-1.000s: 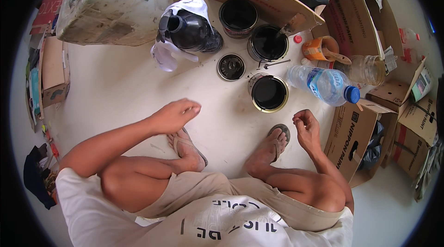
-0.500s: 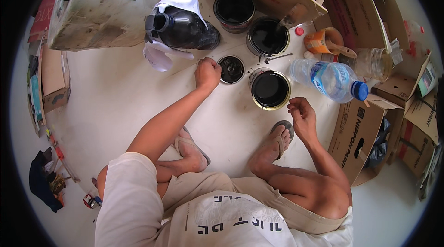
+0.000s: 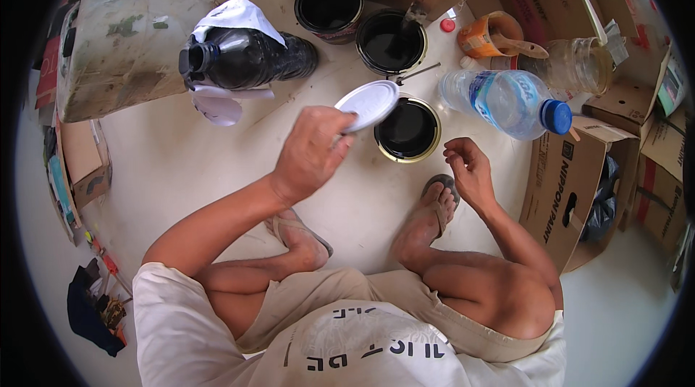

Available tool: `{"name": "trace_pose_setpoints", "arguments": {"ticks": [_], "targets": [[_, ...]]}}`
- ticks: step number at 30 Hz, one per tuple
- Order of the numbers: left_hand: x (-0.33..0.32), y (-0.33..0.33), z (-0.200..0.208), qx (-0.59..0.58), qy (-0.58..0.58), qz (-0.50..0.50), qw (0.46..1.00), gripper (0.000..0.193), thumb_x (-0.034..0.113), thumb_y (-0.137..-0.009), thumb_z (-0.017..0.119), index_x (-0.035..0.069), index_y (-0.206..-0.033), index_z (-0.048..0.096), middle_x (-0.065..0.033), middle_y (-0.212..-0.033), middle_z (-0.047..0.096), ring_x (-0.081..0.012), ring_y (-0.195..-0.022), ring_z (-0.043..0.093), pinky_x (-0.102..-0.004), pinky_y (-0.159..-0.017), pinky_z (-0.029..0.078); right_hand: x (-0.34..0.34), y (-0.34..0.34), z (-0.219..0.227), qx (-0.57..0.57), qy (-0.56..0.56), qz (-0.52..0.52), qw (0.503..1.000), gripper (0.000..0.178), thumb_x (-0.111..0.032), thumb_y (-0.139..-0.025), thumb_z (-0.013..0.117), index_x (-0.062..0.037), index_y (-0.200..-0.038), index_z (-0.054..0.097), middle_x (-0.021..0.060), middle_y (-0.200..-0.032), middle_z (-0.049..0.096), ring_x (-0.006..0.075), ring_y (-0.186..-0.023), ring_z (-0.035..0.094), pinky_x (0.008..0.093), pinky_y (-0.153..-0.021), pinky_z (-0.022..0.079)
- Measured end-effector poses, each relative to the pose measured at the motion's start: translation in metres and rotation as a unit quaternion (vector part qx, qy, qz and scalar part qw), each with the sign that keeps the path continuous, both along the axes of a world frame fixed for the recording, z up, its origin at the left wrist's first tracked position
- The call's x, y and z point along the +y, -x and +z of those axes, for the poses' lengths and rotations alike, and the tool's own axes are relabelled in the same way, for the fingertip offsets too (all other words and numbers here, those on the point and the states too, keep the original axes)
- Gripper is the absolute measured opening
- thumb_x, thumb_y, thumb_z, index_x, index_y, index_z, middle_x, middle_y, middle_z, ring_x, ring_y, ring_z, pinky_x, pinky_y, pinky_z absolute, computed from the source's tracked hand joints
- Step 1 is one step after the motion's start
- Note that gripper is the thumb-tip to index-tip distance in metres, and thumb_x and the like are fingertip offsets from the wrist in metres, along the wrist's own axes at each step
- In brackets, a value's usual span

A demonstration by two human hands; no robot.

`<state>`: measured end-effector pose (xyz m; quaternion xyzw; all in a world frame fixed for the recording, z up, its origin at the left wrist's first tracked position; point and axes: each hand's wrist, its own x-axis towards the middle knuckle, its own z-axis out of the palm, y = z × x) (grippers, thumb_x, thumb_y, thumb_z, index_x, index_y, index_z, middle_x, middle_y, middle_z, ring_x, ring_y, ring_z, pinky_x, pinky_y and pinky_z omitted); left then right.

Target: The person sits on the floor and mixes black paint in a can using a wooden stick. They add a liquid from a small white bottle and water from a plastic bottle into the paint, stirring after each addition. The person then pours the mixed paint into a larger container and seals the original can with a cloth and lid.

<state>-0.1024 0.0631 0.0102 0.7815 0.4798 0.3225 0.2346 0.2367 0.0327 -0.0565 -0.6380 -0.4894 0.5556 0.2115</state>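
Observation:
My left hand [image 3: 311,148] is closed on the edge of a round paint can lid [image 3: 371,106], raised above the floor and tilted, its white face showing. Just right of the lid stands an open can of black paint [image 3: 407,130], partly overlapped by it. My right hand [image 3: 467,170] hangs right of that can, fingers loosely bent and apart, with nothing visible in them. Behind are a second open can of black paint [image 3: 389,43], a brush [image 3: 422,2] leaning in it, and a third black-filled can [image 3: 329,5]. A thin dark stick [image 3: 420,73] lies between the cans.
A dark bottle [image 3: 246,61] draped with white cloth lies left; a clear bottle with blue cap [image 3: 507,101] lies right. Beyond are an orange tub with a brush [image 3: 492,36], a red cap [image 3: 447,25], a glass jar [image 3: 579,65], cardboard boxes [image 3: 572,191] and a large wrapped container [image 3: 145,32].
My left hand has lifted the lid off the floor and brought it toward the near paint can. Its dark side was facing up before; now the white side shows. My right hand stays nearly in place.

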Motion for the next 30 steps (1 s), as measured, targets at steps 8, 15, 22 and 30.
{"name": "trace_pose_setpoints", "arguments": {"ticks": [8, 15, 22, 30], "targets": [[-0.026, -0.069, -0.033, 0.135, -0.107, -0.168, 0.971, 0.037, 0.011, -0.084, 0.067, 0.009, -0.121, 0.070, -0.0067, -0.115, 0.062, -0.0253, -0.115, 0.059, -0.0444, -0.110, 0.048, 0.001, 0.001, 0.017, -0.047, -0.081, 0.025, 0.995, 0.020, -0.005, -0.095, 0.060, 0.0007, -0.112, 0.068, 0.0135, -0.101, 0.073, 0.0236, -0.089, 0.070, 0.0356, -0.077, 0.053], [-0.018, -0.065, -0.036, 0.170, -0.067, -0.143, 0.973, 0.039, 0.013, -0.085, 0.065, 0.010, -0.123, 0.071, -0.0087, -0.139, 0.064, -0.0289, -0.135, 0.055, -0.0463, -0.116, 0.045, 0.001, 0.006, 0.030, -0.108, -0.342, 0.152, 0.921, 0.027, 0.006, -0.082, 0.068, -0.0054, -0.106, 0.069, 0.0120, -0.099, 0.071, 0.0316, -0.087, 0.065, 0.0414, -0.080, 0.050], [-0.018, -0.067, -0.038, 0.184, -0.062, -0.135, 0.972, 0.042, 0.015, -0.087, 0.064, 0.010, -0.129, 0.070, -0.0107, -0.150, 0.059, -0.0305, -0.144, 0.050, -0.0474, -0.120, 0.041, 0.018, 0.019, 0.056, -0.112, -0.411, 0.277, 0.861, 0.033, 0.006, -0.078, 0.071, -0.0068, -0.108, 0.068, 0.0093, -0.102, 0.070, 0.0286, -0.087, 0.064, 0.0401, -0.078, 0.049], [-0.028, -0.050, -0.010, 0.263, -0.009, -0.245, 0.933, 0.073, 0.044, -0.092, 0.072, 0.009, -0.152, 0.050, -0.0136, -0.167, 0.037, -0.0316, -0.156, 0.031, -0.0523, -0.127, 0.025, 0.061, 0.085, 0.130, -0.008, -0.301, 0.228, 0.926, 0.045, -0.002, -0.090, 0.068, -0.0012, -0.133, 0.057, 0.0182, -0.123, 0.061, 0.0343, -0.110, 0.063, 0.0447, -0.091, 0.051]]}}
